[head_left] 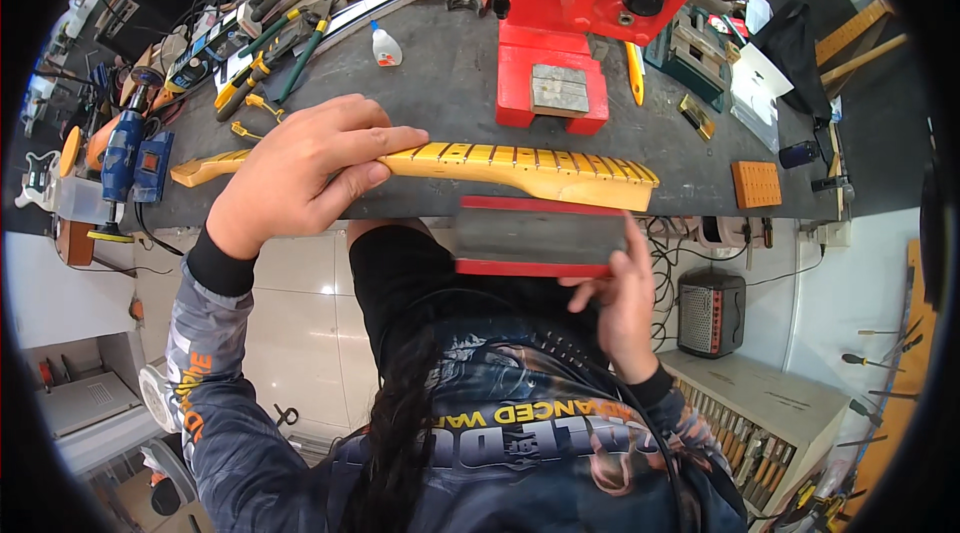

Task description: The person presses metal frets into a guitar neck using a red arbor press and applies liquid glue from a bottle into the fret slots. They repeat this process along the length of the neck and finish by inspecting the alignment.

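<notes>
A yellow maple guitar neck (530,169) lies along the front edge of the dark workbench, frets facing up, its headstock (212,167) at the left. My left hand (312,165) is closed round the neck, thumb on the near side and fingers over the fretboard. Just in front of the bench edge, near the neck's heel end, my right hand (622,293) grips a red sanding block (540,237) by its right end. The block's grey, flat face is turned up toward me, and it appears apart from the neck.
Behind the neck stands a red press (552,43) on the bench (440,83). A small white glue bottle (385,45), pliers (300,55) and a blue rotary tool (122,155) are to the left. At the right lie a drilled wooden block (756,184) and a green vise (694,55).
</notes>
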`<act>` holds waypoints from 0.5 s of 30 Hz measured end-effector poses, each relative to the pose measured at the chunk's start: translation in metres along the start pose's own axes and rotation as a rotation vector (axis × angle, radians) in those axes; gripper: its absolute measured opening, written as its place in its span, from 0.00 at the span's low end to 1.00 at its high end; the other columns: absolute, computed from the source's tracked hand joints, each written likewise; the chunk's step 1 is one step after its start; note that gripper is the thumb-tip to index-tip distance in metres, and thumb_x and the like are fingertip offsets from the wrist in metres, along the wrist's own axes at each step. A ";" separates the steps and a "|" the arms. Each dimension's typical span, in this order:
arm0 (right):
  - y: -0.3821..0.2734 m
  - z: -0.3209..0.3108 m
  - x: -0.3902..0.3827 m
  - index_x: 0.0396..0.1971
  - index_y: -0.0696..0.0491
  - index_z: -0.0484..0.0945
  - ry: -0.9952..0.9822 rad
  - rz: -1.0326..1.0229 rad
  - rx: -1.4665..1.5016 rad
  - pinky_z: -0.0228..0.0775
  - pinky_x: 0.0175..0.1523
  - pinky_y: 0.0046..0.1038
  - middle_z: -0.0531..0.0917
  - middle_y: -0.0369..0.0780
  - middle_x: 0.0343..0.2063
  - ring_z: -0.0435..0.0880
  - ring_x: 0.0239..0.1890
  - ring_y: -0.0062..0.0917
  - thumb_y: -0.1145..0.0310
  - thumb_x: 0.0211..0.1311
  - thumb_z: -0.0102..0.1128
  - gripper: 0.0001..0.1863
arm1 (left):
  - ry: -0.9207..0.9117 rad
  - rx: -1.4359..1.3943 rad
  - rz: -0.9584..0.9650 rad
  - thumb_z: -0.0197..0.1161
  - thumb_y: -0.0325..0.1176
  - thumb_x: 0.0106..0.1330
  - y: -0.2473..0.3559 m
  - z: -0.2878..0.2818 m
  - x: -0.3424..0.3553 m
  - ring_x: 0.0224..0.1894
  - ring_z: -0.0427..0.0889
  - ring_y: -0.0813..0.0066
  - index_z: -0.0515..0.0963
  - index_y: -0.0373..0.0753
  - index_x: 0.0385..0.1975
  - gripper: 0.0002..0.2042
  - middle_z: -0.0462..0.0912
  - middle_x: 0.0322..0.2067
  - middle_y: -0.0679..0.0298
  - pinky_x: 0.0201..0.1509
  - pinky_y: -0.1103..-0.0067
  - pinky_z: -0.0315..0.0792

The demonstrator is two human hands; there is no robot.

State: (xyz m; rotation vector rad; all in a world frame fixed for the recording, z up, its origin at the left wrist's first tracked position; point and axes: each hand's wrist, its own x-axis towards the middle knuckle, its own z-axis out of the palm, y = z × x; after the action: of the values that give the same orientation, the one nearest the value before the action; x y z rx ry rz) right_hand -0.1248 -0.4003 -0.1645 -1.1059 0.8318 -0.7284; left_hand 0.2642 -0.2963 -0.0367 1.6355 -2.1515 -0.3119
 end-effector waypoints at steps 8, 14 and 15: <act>-0.045 -0.108 -0.007 0.84 0.58 0.62 0.493 -0.305 -0.081 0.70 0.22 0.20 0.89 0.45 0.53 0.87 0.29 0.23 0.54 0.86 0.46 0.35 | 0.005 0.033 -0.024 0.66 0.35 0.69 0.006 0.008 -0.006 0.49 0.84 0.49 0.86 0.36 0.64 0.24 0.85 0.48 0.51 0.55 0.62 0.78; -0.114 -0.133 0.038 0.73 0.57 0.73 0.431 -0.466 -0.092 0.74 0.36 0.24 0.91 0.44 0.48 0.88 0.37 0.22 0.53 0.88 0.48 0.28 | 0.003 0.074 -0.073 0.69 0.35 0.64 0.012 0.020 -0.008 0.50 0.83 0.47 0.85 0.34 0.62 0.25 0.84 0.49 0.51 0.57 0.60 0.78; -0.120 -0.132 0.056 0.71 0.56 0.74 0.459 -0.467 -0.074 0.76 0.37 0.25 0.92 0.45 0.48 0.89 0.37 0.23 0.53 0.88 0.48 0.26 | 0.005 0.085 -0.077 0.70 0.34 0.63 0.012 0.024 -0.011 0.51 0.83 0.47 0.85 0.34 0.62 0.26 0.84 0.49 0.51 0.58 0.60 0.78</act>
State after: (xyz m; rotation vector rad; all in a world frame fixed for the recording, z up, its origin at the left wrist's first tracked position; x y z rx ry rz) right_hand -0.2207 -0.5431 -0.0906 -1.2353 1.0000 -1.3869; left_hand 0.2452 -0.2842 -0.0545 1.7673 -2.1278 -0.2419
